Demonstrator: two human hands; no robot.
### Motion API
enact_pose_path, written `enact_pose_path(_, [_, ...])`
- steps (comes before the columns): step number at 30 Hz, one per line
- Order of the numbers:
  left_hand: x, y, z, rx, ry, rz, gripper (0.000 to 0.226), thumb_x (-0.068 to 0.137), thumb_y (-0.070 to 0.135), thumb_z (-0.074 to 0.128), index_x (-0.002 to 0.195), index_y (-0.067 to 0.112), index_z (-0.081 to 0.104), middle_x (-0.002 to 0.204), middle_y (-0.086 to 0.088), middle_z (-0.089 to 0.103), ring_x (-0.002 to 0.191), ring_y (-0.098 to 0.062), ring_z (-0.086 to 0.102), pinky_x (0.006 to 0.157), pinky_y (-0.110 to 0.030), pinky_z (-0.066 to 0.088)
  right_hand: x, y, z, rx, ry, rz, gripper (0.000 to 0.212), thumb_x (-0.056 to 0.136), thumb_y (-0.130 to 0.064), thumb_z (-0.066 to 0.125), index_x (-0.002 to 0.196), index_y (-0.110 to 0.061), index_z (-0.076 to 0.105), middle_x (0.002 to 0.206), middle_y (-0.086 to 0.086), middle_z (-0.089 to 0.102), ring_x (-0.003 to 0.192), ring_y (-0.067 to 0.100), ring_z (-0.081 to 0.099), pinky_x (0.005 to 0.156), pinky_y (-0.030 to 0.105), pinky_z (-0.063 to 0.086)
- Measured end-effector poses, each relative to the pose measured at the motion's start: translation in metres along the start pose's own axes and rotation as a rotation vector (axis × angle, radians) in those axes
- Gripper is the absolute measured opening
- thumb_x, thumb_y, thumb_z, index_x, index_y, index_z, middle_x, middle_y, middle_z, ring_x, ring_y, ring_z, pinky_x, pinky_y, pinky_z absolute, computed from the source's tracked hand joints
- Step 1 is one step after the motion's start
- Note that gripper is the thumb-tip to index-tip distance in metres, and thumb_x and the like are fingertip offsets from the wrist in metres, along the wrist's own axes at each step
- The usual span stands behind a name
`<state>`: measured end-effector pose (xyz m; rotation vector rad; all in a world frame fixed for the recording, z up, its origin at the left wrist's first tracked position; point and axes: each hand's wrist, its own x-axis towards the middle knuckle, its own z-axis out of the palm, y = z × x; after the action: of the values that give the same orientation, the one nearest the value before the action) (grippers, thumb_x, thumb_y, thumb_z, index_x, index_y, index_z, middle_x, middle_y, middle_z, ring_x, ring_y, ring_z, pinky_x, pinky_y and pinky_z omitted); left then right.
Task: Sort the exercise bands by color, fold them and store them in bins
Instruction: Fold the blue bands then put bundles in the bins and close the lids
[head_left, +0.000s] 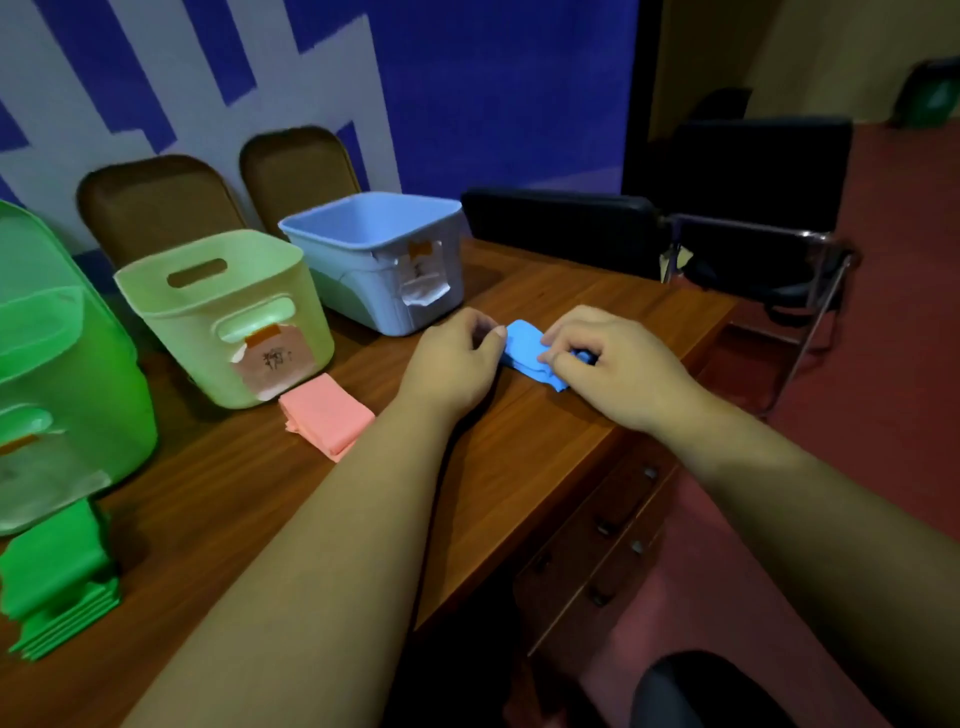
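Both hands — left hand (457, 358), right hand (602, 358) — pinch the blue band (522, 349) lying between them

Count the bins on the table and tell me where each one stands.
3. The green bin at the far left, partly cut off by the frame; the pale green bin beside it; the blue bin further right. Others may sit beyond the left edge.
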<state>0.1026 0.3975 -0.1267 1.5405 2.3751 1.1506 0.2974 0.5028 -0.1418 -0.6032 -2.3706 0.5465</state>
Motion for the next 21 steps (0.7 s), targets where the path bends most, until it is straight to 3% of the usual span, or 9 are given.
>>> enact_pose_path(4, [0.002, -0.008, 0.007, 0.026, 0.032, 0.053, 0.022, 0.103, 0.045, 0.057, 0.114, 0.030, 0.068, 0.111, 0.014, 0.072, 0.113, -0.016, 0.062, 0.092, -0.033, 0.049, 0.004, 0.005, 0.002, 0.043, -0.034, 0.020, 0.026, 0.103, -0.041, 0.061, 0.081, -0.030, 0.070, 0.115, -0.019, 0.064, 0.107, 0.007, 0.065, 0.086, 0.043, 0.058])
enact_pose_path(9, [0.002, -0.001, 0.005, -0.035, 0.056, -0.051, 0.028, 0.102, 0.046, 0.062, 0.122, 0.028, 0.072, 0.107, 0.023, 0.071, 0.107, -0.007, 0.059, 0.084, -0.006, 0.036, 0.005, -0.001, 0.001, 0.044, 0.019, 0.037, 0.019, 0.100, -0.031, 0.069, 0.082, -0.025, 0.073, 0.115, -0.017, 0.068, 0.105, 0.014, 0.063, 0.084, 0.039, 0.053])
enact_pose_path(10, [0.003, 0.001, 0.005, -0.074, 0.043, -0.103, 0.029, 0.100, 0.048, 0.065, 0.121, 0.029, 0.072, 0.102, 0.024, 0.071, 0.105, -0.007, 0.060, 0.086, -0.007, 0.040, 0.006, -0.003, -0.001, 0.024, 0.004, 0.059, 0.018, 0.099, -0.032, 0.069, 0.084, -0.025, 0.075, 0.117, -0.018, 0.069, 0.103, 0.014, 0.063, 0.083, 0.038, 0.053])
enact_pose_path(13, [0.012, 0.010, 0.005, -0.200, 0.011, -0.291, 0.036, 0.089, 0.054, 0.074, 0.117, 0.031, 0.073, 0.093, 0.020, 0.074, 0.101, -0.013, 0.067, 0.092, -0.033, 0.056, 0.008, -0.005, -0.006, -0.009, -0.019, 0.075, 0.019, 0.099, -0.031, 0.068, 0.085, -0.022, 0.077, 0.123, -0.015, 0.071, 0.096, 0.017, 0.063, 0.083, 0.039, 0.051])
enact_pose_path(16, [0.027, 0.028, -0.003, -0.172, -0.133, -0.466, 0.052, 0.080, 0.051, 0.083, 0.123, 0.026, 0.069, 0.094, 0.013, 0.073, 0.097, -0.017, 0.068, 0.085, -0.035, 0.054, 0.009, -0.006, -0.011, 0.037, -0.017, 0.070, 0.017, 0.099, -0.026, 0.069, 0.086, -0.019, 0.078, 0.125, -0.014, 0.073, 0.091, 0.019, 0.063, 0.084, 0.041, 0.050])
enact_pose_path(19, [0.043, 0.056, -0.014, -0.099, -0.320, -0.552, 0.025, 0.084, 0.026, 0.081, 0.106, 0.019, 0.074, 0.086, 0.005, 0.071, 0.085, -0.019, 0.069, 0.069, -0.030, 0.048, 0.017, -0.004, -0.020, 0.171, -0.083, 0.119, 0.008, 0.096, -0.020, 0.072, 0.096, -0.020, 0.080, 0.124, -0.013, 0.072, 0.102, 0.017, 0.067, 0.090, 0.040, 0.052])
enact_pose_path(21, [0.049, 0.079, -0.024, 0.001, -0.417, -0.563, 0.010, 0.084, 0.015, 0.075, 0.091, 0.020, 0.071, 0.078, 0.004, 0.068, 0.081, -0.024, 0.068, 0.061, -0.030, 0.042, 0.024, -0.003, -0.031, 0.333, -0.169, 0.231, 0.016, 0.091, -0.011, 0.075, 0.106, -0.017, 0.077, 0.121, -0.007, 0.069, 0.109, 0.014, 0.067, 0.093, 0.037, 0.054])
